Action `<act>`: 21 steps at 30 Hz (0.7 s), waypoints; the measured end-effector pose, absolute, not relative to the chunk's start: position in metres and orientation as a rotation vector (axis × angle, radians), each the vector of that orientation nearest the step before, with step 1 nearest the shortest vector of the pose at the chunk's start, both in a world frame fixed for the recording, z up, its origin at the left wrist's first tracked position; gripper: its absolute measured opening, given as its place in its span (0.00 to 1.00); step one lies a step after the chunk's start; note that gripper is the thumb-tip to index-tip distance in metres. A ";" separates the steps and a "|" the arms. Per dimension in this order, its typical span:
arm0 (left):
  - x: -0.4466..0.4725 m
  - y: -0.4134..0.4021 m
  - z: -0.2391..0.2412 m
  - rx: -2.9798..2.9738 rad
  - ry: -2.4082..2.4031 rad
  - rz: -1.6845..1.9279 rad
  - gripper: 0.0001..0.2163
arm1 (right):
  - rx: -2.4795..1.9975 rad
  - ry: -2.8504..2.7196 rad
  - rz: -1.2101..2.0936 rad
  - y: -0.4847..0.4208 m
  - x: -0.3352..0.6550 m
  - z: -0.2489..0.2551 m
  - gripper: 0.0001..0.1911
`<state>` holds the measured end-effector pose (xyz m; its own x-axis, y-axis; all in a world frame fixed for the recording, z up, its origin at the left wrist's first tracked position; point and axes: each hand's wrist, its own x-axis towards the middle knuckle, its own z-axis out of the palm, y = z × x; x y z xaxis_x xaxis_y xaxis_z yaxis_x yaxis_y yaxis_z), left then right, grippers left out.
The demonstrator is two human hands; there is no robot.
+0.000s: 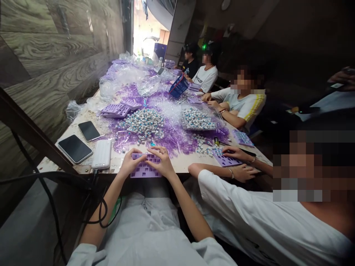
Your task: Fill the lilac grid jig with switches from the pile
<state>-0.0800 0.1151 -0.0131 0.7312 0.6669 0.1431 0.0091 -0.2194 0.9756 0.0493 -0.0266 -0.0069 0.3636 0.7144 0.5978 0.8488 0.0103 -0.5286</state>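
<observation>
Purple tray (151, 173), clamped between left hand (131, 163) and right hand (163, 161), both arched inward over it

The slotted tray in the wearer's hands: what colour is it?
The slotted tray is light purple; it shows in the head view.

the purple board (149, 173) looks matt and smooth, like plastic or foam; the thin strips (173, 147) are glossy see-through plastic, the clear bags (109, 88) crinkled shiny film, the nearer phone (75, 149) glassy, the wall (72, 55) wood-grained with a sheen.
</observation>
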 end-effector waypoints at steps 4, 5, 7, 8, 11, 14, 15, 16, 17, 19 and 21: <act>-0.080 0.113 -0.011 1.660 0.521 0.595 0.19 | -1.744 -1.155 -0.082 -0.033 0.044 -0.017 0.32; -0.080 0.113 -0.011 1.636 0.518 0.577 0.19 | -1.728 -1.082 -0.040 -0.033 0.043 -0.020 0.34; -0.081 0.114 -0.012 1.599 0.516 0.567 0.19 | -1.680 -0.941 0.065 -0.031 0.041 -0.027 0.38; -0.082 0.114 -0.012 1.591 0.516 0.569 0.19 | -1.648 -0.886 0.126 -0.029 0.041 -0.031 0.39; -0.082 0.117 -0.014 1.568 0.527 0.577 0.19 | -1.559 -0.797 0.247 -0.022 0.040 -0.036 0.40; -0.083 0.118 -0.013 1.534 0.538 0.576 0.20 | -1.527 -0.771 0.251 -0.018 0.038 -0.036 0.40; -0.083 0.117 -0.013 1.530 0.538 0.580 0.20 | -1.526 -0.768 0.241 -0.018 0.038 -0.035 0.40; -0.083 0.116 -0.012 1.535 0.537 0.589 0.19 | -1.527 -0.768 0.227 -0.017 0.037 -0.034 0.39; -0.083 0.115 -0.011 1.553 0.536 0.601 0.19 | -1.528 -0.770 0.209 -0.018 0.036 -0.034 0.38; -0.083 0.113 -0.009 1.609 0.535 0.635 0.18 | -1.531 -0.781 0.177 -0.018 0.036 -0.034 0.38; -0.083 0.112 -0.006 1.657 0.535 0.658 0.16 | -1.533 -0.785 0.176 -0.019 0.036 -0.034 0.39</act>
<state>-0.0834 0.1117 -0.0064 0.7330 0.6678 0.1292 -0.0089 -0.1805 0.9835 0.0359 -0.0190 -0.0341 0.7497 0.5657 0.3434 0.3655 0.0785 -0.9275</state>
